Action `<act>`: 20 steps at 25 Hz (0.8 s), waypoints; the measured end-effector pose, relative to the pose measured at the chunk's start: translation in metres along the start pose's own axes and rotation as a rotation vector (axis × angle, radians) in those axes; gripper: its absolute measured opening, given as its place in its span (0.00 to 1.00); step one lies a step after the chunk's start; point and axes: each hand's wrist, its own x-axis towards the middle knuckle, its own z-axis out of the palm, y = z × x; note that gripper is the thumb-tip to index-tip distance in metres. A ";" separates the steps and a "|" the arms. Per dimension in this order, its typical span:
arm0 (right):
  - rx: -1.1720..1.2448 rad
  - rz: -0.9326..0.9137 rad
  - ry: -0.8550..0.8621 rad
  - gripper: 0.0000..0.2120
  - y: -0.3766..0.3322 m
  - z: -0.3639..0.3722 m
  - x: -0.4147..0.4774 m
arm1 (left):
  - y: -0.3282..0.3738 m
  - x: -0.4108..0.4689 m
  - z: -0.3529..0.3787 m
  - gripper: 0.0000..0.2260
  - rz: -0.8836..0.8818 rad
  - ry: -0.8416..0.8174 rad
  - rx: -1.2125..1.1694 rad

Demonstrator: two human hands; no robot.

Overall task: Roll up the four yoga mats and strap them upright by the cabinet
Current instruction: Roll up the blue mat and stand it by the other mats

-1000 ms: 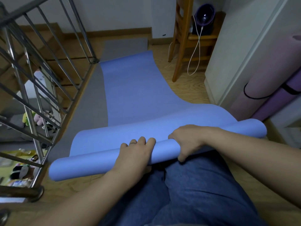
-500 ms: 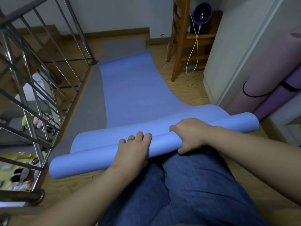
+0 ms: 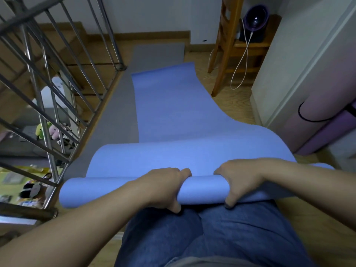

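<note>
Blue mat half rolled, left hand and right hand fingers gripping the roll

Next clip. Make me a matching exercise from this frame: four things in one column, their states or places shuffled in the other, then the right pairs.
Things
1. blue mat
2. grey mat
3. pink mat
4. white cable

States
a. rolled, standing by the cabinet, black strap round it
b. hangs down at the wooden chair
c. lying flat beside the railing
d. partly rolled, gripped by left hand and right hand

Pairs: 1-d, 2-c, 3-a, 4-b
</note>
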 end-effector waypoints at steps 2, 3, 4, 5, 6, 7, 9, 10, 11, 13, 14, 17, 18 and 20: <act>0.018 0.029 0.104 0.24 0.004 0.014 -0.009 | 0.001 0.007 0.002 0.25 0.000 -0.070 -0.010; -0.029 0.040 0.180 0.27 0.004 0.020 -0.013 | 0.001 0.011 0.001 0.26 0.004 -0.114 -0.016; -0.100 0.035 0.263 0.31 0.001 0.026 -0.016 | 0.000 0.014 -0.002 0.26 0.006 -0.168 -0.022; -0.152 0.021 0.347 0.34 -0.003 0.032 -0.016 | -0.001 0.018 -0.005 0.25 0.002 -0.228 -0.034; -0.173 0.014 0.415 0.33 -0.009 0.037 -0.015 | -0.001 0.022 -0.010 0.25 -0.005 -0.279 -0.057; -0.164 0.013 0.458 0.30 -0.013 0.040 -0.012 | -0.003 0.025 -0.012 0.25 -0.010 -0.311 -0.076; -0.079 0.032 0.449 0.25 -0.014 0.039 -0.007 | 0.000 0.025 -0.013 0.24 -0.017 -0.268 -0.020; -0.019 0.036 0.407 0.25 -0.011 0.035 -0.003 | 0.003 0.022 -0.011 0.25 -0.026 -0.159 0.075; 0.038 0.038 0.345 0.25 -0.005 0.026 0.001 | 0.006 0.019 -0.005 0.26 -0.034 -0.022 0.186; 0.089 0.043 0.211 0.27 0.003 0.008 0.008 | 0.015 0.013 0.007 0.26 -0.038 0.173 0.318; 0.084 0.043 0.158 0.27 0.002 0.004 0.012 | 0.017 0.012 0.012 0.26 -0.044 0.209 0.318; -0.072 0.085 0.365 0.30 -0.006 0.016 0.015 | 0.006 0.021 0.007 0.27 -0.032 0.132 0.161; -0.229 0.056 0.545 0.30 -0.010 0.030 0.016 | -0.001 0.026 0.001 0.27 -0.031 0.056 0.067; -0.404 0.057 0.719 0.28 -0.016 0.042 0.020 | -0.013 0.035 -0.014 0.28 -0.038 -0.102 -0.092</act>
